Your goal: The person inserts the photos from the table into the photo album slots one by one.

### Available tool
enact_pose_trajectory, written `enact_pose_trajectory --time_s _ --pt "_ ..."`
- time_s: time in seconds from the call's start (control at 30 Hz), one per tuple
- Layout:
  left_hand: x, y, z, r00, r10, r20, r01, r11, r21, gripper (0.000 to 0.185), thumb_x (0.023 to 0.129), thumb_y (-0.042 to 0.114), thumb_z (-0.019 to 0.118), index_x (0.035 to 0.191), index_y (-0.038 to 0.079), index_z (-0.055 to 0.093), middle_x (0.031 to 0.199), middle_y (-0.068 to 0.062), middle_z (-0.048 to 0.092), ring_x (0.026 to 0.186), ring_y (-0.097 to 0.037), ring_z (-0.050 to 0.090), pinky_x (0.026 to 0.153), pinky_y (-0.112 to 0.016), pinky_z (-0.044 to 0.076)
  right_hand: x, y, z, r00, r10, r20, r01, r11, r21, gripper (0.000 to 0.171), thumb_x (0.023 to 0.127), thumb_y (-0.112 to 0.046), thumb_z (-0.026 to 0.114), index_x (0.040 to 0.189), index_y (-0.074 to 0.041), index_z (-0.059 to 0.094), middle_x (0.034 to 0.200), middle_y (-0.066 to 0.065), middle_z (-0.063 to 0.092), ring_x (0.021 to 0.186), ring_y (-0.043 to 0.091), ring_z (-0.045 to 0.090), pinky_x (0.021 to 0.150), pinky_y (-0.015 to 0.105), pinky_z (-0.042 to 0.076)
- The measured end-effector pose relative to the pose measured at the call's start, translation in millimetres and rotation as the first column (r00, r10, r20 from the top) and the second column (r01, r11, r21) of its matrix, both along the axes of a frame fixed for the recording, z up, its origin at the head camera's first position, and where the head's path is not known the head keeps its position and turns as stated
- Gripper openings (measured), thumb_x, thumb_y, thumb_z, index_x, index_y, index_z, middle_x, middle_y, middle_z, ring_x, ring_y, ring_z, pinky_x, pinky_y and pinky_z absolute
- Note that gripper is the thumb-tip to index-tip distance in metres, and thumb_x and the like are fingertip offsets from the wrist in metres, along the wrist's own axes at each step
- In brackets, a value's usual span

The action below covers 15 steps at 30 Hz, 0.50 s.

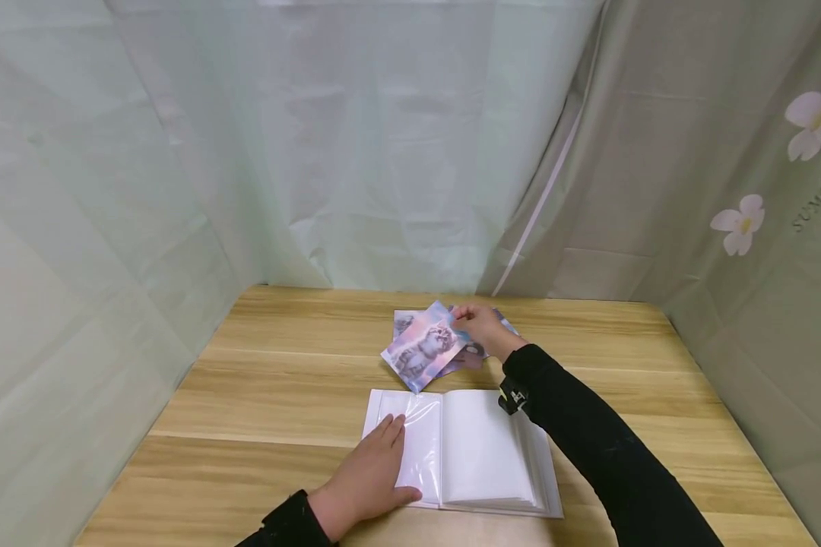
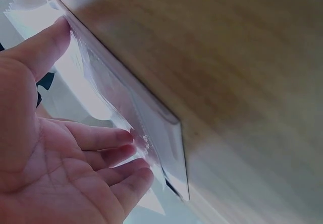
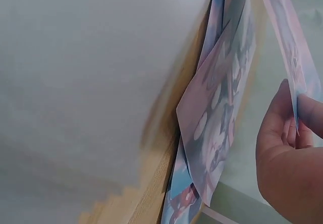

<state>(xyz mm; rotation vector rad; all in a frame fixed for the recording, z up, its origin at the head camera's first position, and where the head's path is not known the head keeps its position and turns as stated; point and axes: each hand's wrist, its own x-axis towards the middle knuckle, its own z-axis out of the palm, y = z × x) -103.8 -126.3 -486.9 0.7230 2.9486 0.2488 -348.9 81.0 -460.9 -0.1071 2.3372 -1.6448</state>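
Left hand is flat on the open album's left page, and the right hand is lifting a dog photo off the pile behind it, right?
Not quite: the photo pinched by the right hand shows a cat, as the head view shows. The left hand does lie flat on the album.

The table (image 1: 260,380) is wood or a wood-look laminate, pale and streaked with grain, with a smooth, low sheen. The open album (image 1: 482,448) has white, matt paper-like pages, and the left page is covered by a clear plastic sleeve (image 2: 108,100) that is glossy, wrinkled and catches bright highlights under the flat left hand (image 1: 369,479). The cat photo (image 1: 424,346) pinched by the right hand (image 1: 482,328) looks like thin, smooth printed card with a slight gloss, as do the other prints (image 3: 217,113) lying beneath it. The backdrop (image 1: 383,152) is pale green cloth, matt and creased, and the sleeve (image 1: 602,448) on the right arm is black matt fabric
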Motion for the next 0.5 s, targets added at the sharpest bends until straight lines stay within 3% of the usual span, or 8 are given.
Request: enact_pose_trajectory --time_s 0.2,0.5 --pt "-0.7 0.0 -0.6 1.000 0.004 -0.009 -0.004 1.000 0.006 0.094 0.084 0.058 0.071 0.139 -0.015 0.047 0.151 -0.027 0.041 0.140 -0.041 0.039 0.115 -0.046 0.035 0.2 -1.1 -0.8 1.000 0.026 -0.001 -0.026 1.000 0.004 0.010 0.096 -0.004 0.064 0.105 0.000 0.062 0.098 0.005 0.058 0.092 0.020 0.052 0.080 0.029 0.045" --pt "-1.1 -0.2 -2.1 1.000 0.010 -0.001 -0.010 1.000 0.001 0.094 0.084 0.059 0.071 0.140 -0.014 0.047 0.151 -0.026 0.041 0.140 -0.041 0.039 0.115 -0.045 0.034 -1.9 -5.9 -4.9 0.999 -0.033 -0.026 0.032 0.999 -0.026 0.011 0.095 -0.004 0.066 0.104 0.001 0.062 0.102 0.007 0.059 0.091 0.019 0.051 0.073 0.024 0.043"
